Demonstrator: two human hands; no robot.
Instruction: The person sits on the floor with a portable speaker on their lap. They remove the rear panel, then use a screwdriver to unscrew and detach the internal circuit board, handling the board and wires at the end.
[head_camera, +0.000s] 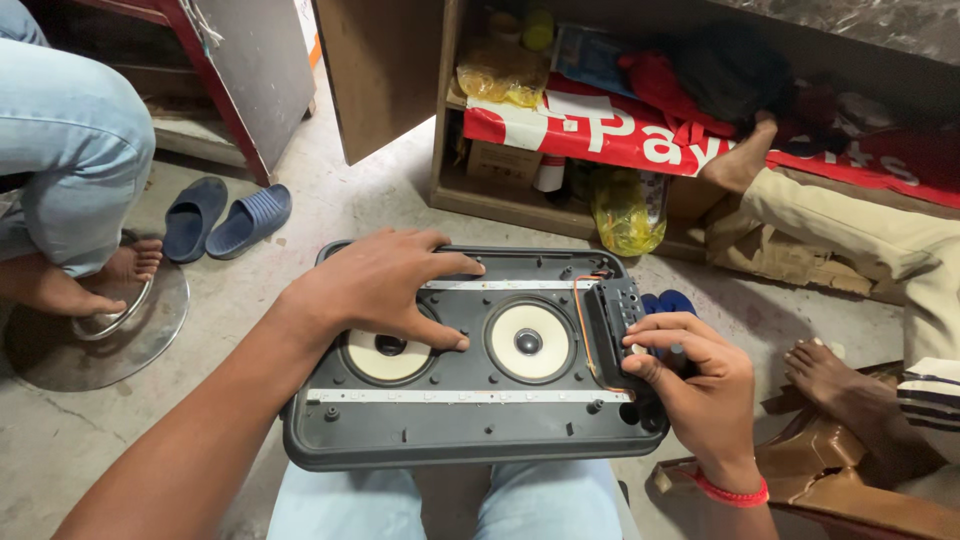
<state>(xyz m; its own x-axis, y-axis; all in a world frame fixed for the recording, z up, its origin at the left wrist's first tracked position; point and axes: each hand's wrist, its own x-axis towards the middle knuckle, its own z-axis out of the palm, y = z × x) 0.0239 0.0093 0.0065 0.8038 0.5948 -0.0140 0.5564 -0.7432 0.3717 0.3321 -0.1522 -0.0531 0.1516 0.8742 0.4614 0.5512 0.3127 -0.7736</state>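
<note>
Plastic of a dark grey speaker housing (470, 430) lies flat across my knees, its open inner side up, in the low middle of the view. Inside it I see two round speaker cones, the left cone (385, 357) at nine o'clock from the right cone (528, 341), and two pale strips, one upper strip (510, 285) at twelve o'clock of the cones and one lower strip (460, 396) at six o'clock. My left hand (385, 285) is spread open and presses down on the housing, the thumb touching the rim of the left cone, so it grips nothing. My right hand (695, 375) is at three o'clock of the housing; its fingers are curled around a small black control panel (615, 325) that stands tilted at the right end, and an orange wire (583, 330) runs from this panel into the shell. I judge the shell is stiff and rather light, a little smooth, so it can slide on my jeans. The cones seem thin and easy to dent, and the wire can tear if pulled. It is better to hold it by the thick outer rim, at nine and three o'clock. A pair of blue sandals (225, 215) lies on the floor at ten o'clock, well apart.
</note>
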